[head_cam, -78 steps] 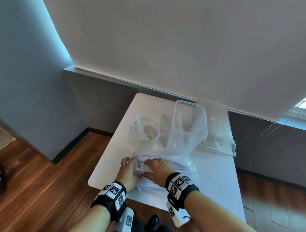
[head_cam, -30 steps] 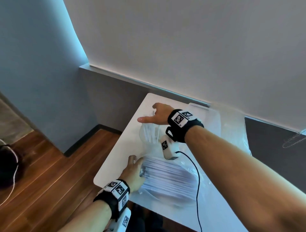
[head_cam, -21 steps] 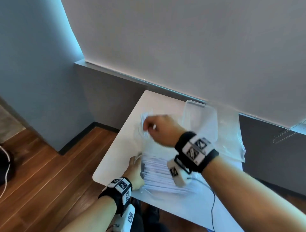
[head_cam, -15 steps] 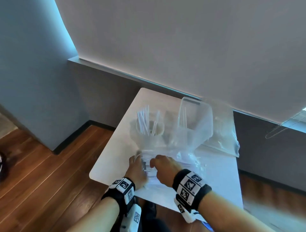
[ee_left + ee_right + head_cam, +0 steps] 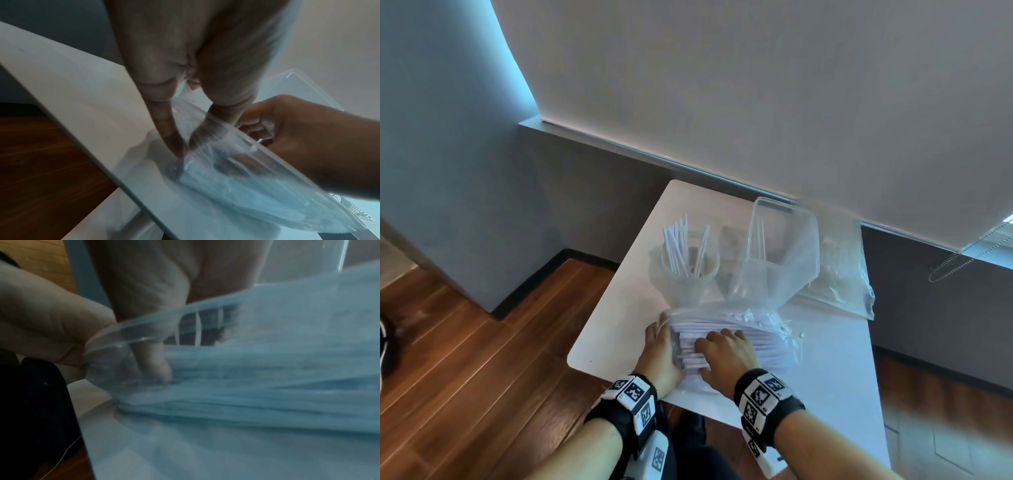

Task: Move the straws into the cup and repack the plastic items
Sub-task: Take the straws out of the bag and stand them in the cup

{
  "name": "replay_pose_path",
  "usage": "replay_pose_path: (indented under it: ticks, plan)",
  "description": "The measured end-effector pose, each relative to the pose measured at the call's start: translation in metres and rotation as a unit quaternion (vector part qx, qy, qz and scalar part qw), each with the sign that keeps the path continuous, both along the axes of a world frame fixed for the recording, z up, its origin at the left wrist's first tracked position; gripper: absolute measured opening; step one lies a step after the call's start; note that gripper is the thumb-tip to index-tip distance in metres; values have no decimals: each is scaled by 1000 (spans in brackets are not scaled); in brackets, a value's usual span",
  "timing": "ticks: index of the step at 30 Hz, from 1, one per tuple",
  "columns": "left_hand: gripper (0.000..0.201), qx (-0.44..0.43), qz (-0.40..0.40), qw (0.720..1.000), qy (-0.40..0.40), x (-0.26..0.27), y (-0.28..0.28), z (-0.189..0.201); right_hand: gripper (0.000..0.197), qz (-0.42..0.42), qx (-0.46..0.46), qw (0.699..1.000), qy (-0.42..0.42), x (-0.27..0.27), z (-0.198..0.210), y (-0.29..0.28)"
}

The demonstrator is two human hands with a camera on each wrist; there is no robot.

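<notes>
Head view: the left hand (image 5: 661, 356) pinches the open bag (image 5: 763, 318) mouth while the right hand (image 5: 726, 353) curls around straws (image 5: 763, 342) inside it on the bench (image 5: 835, 359).

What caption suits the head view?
Both hands, left and right, work at the straw bag; straws stand in the cup.

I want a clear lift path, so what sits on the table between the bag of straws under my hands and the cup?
In the head view, only bare white table separates the bag of straws from the cup; the gap is narrow.
</notes>
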State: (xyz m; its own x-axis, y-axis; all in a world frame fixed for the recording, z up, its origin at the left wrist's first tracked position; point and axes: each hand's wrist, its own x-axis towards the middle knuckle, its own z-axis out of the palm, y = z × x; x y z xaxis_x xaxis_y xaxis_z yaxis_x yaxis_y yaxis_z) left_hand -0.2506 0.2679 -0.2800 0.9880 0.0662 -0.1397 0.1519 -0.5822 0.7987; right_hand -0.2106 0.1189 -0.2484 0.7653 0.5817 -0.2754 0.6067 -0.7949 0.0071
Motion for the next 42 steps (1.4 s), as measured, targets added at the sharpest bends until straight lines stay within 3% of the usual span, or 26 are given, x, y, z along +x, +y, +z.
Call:
replay_pose_path:
  ticks: [9, 16, 20, 23, 27, 30, 35, 39, 42]
  plan:
    - [76, 16, -11, 1000, 23, 7, 5, -1, 31, 14, 32, 999, 8, 5, 2, -5]
    - [94, 7, -7, 997, 75, 10, 10, -1, 33, -57, 95, 993, 49, 10, 17, -12]
    - [64, -11, 35, 996, 77, 9, 15, 8, 31, -31, 74, 997, 16, 14, 22, -19]
    - [56, 17, 58, 995, 83, 9, 16, 9, 36, 15, 92, 995, -32, 13, 25, -22]
    - [68, 42, 44, 991, 122, 10, 8, 8, 38, 0, 143, 989, -26, 12, 50, -18]
    - [81, 60, 46, 988, 135, 14, 4, 2, 37, -18, 259, 965, -22, 19, 78, -14]
    - [90, 71, 31, 987, 140, 17, 5, 1, 46, -109, 433, 894, -19, 47, 152, 2]
    - [99, 63, 20, 992, 112, 15, 8, -1, 37, -130, 514, 847, -43, 78, 210, 17]
    - [105, 63, 21, 991, 120, 15, 7, 2, 35, -141, 538, 828, -64, 109, 218, 38]
